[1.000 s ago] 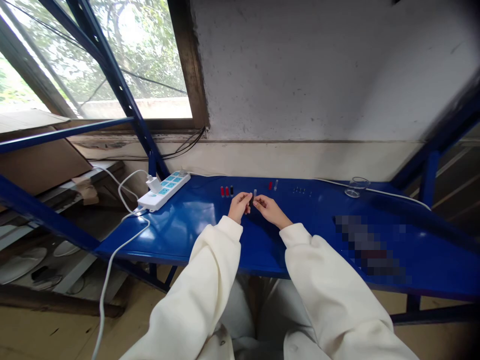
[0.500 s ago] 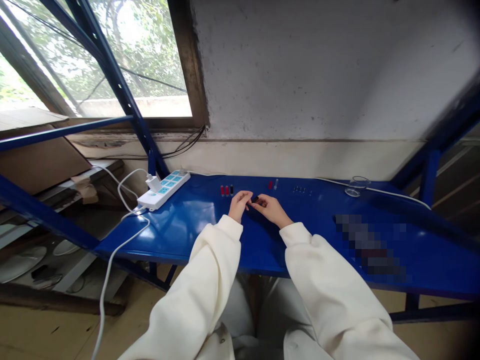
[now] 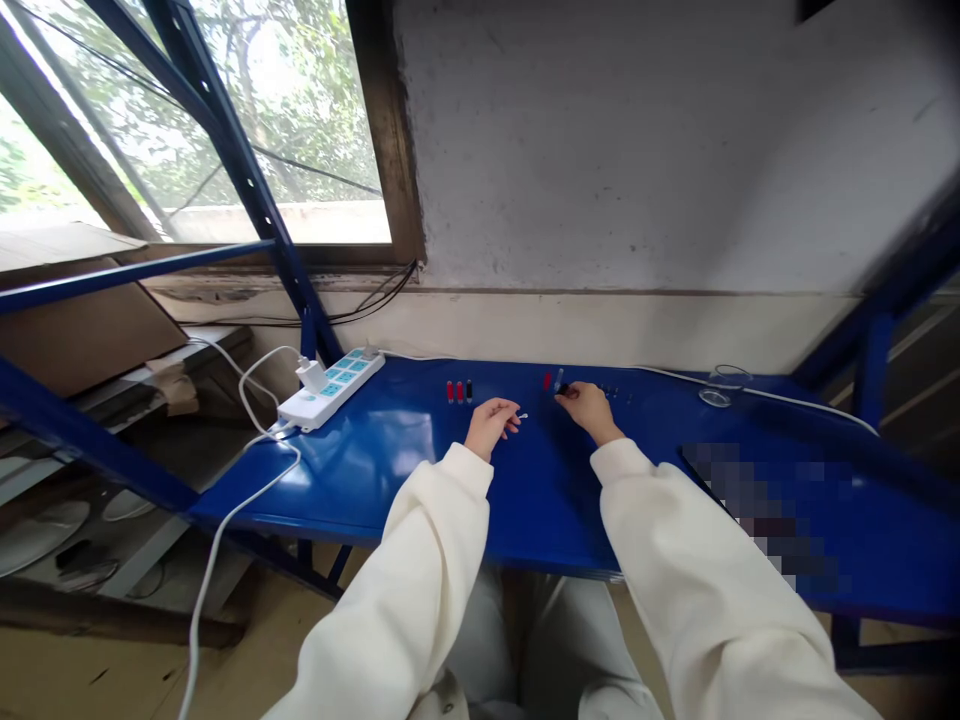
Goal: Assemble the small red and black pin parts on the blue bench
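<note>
My left hand [image 3: 492, 426] is above the blue table, its fingertips pinched on a small whitish piece [image 3: 523, 416] too tiny to name. To its right, my right hand [image 3: 591, 408] holds a small black cylinder [image 3: 565, 389] between thumb and fingers, close to the table top. Just beyond those fingers are a short red cylinder [image 3: 547, 381] and a clear tube [image 3: 559, 375]. Farther left stand two red-and-clear tubes [image 3: 454, 392] and a black-topped one [image 3: 469, 391] in a row. Several tiny clear pieces [image 3: 615, 391] lie right of my right hand.
A white power strip [image 3: 334, 388] with a plugged-in adapter lies at the table's left end, its cable hanging over the edge. A round clear dish [image 3: 715, 397] stands at the back right. A pixelated dark object [image 3: 765, 510] lies at the right on the blue table [image 3: 420, 500].
My hands have come apart. The right hand moved right with the black cylinder to beside the red and clear pieces; the left keeps a small whitish piece, now visible.
</note>
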### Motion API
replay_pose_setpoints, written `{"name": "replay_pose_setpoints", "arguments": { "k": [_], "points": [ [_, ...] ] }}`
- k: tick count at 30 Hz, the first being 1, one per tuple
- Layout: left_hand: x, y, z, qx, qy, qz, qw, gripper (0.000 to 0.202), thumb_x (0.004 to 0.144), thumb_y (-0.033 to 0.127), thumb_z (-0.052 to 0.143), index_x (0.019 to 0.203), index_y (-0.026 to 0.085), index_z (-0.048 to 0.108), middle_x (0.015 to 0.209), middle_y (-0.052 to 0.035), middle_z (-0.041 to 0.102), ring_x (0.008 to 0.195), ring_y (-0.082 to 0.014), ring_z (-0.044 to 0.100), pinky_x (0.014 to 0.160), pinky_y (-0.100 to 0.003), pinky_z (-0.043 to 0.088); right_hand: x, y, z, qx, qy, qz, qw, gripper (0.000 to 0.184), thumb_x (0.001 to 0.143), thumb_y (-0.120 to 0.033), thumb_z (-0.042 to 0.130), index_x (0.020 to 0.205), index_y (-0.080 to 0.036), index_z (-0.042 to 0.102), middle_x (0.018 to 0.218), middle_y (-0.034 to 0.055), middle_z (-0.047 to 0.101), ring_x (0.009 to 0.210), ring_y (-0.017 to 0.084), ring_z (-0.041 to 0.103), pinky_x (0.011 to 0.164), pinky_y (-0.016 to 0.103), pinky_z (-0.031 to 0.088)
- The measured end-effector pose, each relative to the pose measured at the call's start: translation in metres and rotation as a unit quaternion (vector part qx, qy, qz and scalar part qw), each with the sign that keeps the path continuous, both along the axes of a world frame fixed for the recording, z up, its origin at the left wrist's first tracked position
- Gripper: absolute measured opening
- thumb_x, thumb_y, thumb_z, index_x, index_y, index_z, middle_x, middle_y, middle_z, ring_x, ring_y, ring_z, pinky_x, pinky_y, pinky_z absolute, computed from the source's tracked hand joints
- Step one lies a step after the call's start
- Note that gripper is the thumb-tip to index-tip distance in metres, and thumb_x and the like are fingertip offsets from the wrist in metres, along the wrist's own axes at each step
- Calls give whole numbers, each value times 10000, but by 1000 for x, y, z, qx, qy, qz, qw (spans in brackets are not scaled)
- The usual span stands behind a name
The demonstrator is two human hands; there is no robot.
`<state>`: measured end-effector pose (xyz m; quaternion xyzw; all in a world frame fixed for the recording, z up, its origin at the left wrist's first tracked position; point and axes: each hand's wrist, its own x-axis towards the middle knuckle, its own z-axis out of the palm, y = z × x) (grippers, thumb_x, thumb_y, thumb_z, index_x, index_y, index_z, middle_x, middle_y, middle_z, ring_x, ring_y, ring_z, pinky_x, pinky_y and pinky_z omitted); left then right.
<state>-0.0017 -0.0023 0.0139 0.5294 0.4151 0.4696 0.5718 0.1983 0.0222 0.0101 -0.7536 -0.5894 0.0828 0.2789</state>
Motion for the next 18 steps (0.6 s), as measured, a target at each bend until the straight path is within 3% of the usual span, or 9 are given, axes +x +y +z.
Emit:
{"name": "replay_pose_setpoints", "arguments": {
  "k": [6,18],
  "points": [
    [1,-3,1,1,19,-19,1000,137,709,241,541,762,124,587,609,-15,567,480,-76,530,407,-173,331,-1,21,-4,-31,-32,1,999,188,699,-350,557,761,-184,620,747,52,650,711,173,601,539,224,367],
    [4,-2,-2,4,27,-25,999,124,711,228,535,752,123,588,602,-14,571,455,-71,521,395,-170,309,-11,33,-8,-38,-46,5,998,145,694,-325,571,699,-189,620,676,41,630,672,168,599,547,232,392]
  ]
}}
